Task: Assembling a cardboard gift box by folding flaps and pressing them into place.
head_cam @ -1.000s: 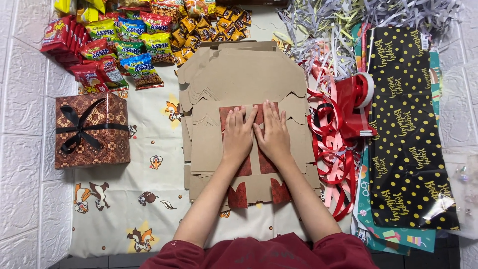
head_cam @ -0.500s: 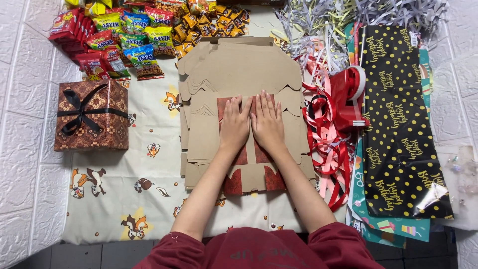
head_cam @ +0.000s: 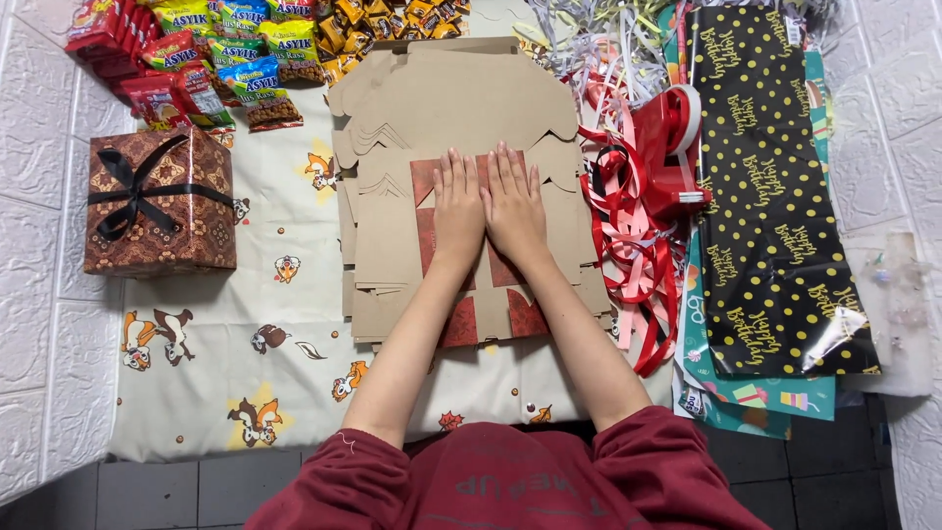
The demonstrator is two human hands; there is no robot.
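Both hands have slid a little further up the cardboard since the earlier frame. The left hand (head_cam: 457,211) and right hand (head_cam: 513,204) lie flat, side by side, fingers straight, gripping nothing, pressing a red patterned sheet (head_cam: 429,236) onto the stack of flat cardboard boxes (head_cam: 461,108) on the cloth (head_cam: 196,363).

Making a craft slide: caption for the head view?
Both hands press flat on stacked cardboard box blanks.
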